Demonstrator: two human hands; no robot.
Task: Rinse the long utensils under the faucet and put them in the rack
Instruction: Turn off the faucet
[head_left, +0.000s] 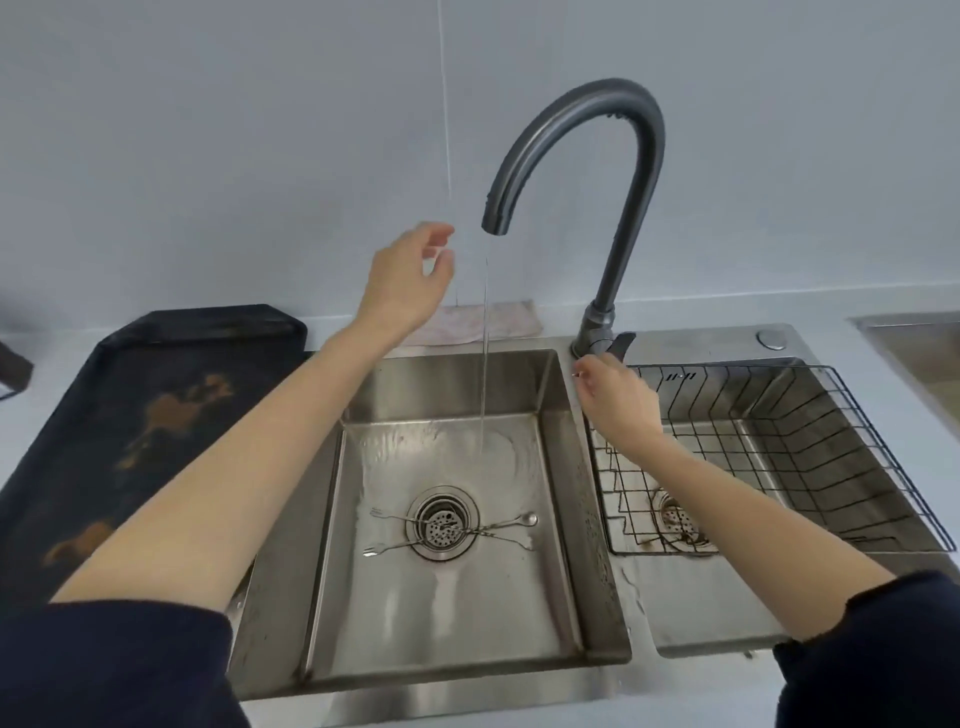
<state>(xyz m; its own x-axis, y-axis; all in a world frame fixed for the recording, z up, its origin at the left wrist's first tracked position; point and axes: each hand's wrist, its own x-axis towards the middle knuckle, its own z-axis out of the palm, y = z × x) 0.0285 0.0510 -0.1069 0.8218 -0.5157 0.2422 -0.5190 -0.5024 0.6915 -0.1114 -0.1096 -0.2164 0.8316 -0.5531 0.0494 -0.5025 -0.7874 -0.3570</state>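
Note:
Three thin metal utensils, two small forks (387, 546) and a long spoon (511, 522), lie crossed over the drain on the floor of the left sink basin (452, 613). A thin stream of water falls from the dark curved faucet (613, 171) into that basin. My left hand (410, 278) is raised just left of the spout, fingers apart, holding nothing. My right hand (615, 400) is at the faucet's lever near its base, fingers curled; it holds no utensil. A black wire rack (810, 441) sits in the right basin with nothing in it.
A dark tray (156, 415) with brown stains lies on the counter left of the sink. A pale cloth (493, 322) lies behind the left basin against the wall. Another steel edge (914, 343) shows at far right.

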